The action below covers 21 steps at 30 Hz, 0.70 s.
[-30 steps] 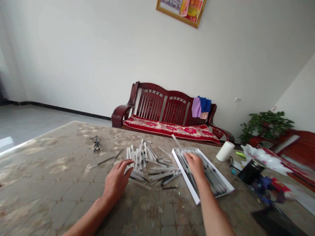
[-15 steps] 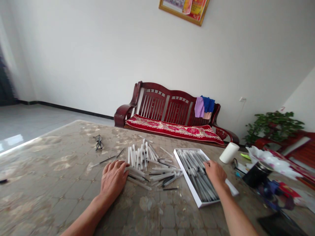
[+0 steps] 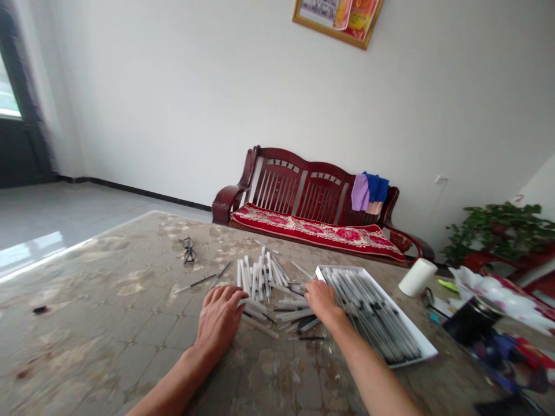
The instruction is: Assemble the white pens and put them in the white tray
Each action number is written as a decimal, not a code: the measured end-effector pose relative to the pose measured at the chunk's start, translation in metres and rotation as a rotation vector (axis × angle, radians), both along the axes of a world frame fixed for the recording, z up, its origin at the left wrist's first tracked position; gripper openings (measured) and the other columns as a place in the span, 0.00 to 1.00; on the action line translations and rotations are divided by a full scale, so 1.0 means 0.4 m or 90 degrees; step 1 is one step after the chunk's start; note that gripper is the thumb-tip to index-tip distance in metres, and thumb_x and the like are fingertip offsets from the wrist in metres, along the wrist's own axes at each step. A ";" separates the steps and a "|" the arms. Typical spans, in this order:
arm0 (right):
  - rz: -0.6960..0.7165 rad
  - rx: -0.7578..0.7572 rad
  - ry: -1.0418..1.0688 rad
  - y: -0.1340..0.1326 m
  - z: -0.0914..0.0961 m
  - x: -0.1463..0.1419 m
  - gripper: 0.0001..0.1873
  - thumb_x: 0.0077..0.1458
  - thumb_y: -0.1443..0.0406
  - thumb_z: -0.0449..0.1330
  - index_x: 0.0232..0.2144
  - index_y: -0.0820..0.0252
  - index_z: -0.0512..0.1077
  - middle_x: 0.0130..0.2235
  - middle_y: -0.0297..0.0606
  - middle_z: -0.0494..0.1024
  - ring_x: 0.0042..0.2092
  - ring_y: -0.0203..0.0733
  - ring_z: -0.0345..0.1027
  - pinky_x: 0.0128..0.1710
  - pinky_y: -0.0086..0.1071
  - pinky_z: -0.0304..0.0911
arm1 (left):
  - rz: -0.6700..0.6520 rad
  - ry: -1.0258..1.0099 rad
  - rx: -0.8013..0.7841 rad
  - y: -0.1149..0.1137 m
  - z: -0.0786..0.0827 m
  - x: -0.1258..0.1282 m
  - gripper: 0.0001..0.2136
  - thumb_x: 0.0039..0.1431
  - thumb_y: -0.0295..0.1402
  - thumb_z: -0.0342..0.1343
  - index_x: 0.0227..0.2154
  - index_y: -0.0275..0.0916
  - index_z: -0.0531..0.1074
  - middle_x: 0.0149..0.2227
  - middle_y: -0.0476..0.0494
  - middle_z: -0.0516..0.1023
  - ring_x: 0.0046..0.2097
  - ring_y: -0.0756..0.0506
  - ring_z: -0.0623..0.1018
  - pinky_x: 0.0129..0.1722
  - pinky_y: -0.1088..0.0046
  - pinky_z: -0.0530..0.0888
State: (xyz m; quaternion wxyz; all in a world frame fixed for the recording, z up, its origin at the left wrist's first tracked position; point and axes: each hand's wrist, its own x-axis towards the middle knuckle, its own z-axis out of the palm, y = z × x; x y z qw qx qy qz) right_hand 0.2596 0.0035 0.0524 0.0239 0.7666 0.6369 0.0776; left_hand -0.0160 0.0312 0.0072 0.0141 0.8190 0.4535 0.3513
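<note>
A loose heap of white pens (image 3: 264,283) lies on the patterned table (image 3: 108,312) in front of me. My left hand (image 3: 219,316) rests palm down at the heap's left edge, fingers spread and touching the nearest pens. My right hand (image 3: 319,300) lies on the heap's right side, fingers curled over some pens; whether it grips any is hidden. Just right of it sits a white tray (image 3: 418,338) filled with rows of pens.
Black glasses (image 3: 188,249) and thin dark refills (image 3: 203,280) lie at the back left. A white roll (image 3: 417,277), a black jar (image 3: 470,320) and plastic clutter (image 3: 498,292) crowd the right. A red wooden bench (image 3: 312,211) stands behind the table.
My right hand has left the tray and moved left onto the loose pens. My left hand has stayed at the heap's left edge. The camera has turned slightly left.
</note>
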 end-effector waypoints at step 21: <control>0.122 -0.047 -0.002 -0.038 0.009 -0.048 0.05 0.55 0.66 0.61 0.36 0.55 0.76 0.42 0.38 0.78 0.46 0.43 0.70 0.40 0.30 0.59 | -0.054 0.018 -0.050 -0.008 0.003 0.015 0.06 0.58 0.29 0.57 0.35 0.44 0.77 0.39 0.44 0.80 0.45 0.40 0.75 0.49 0.61 0.65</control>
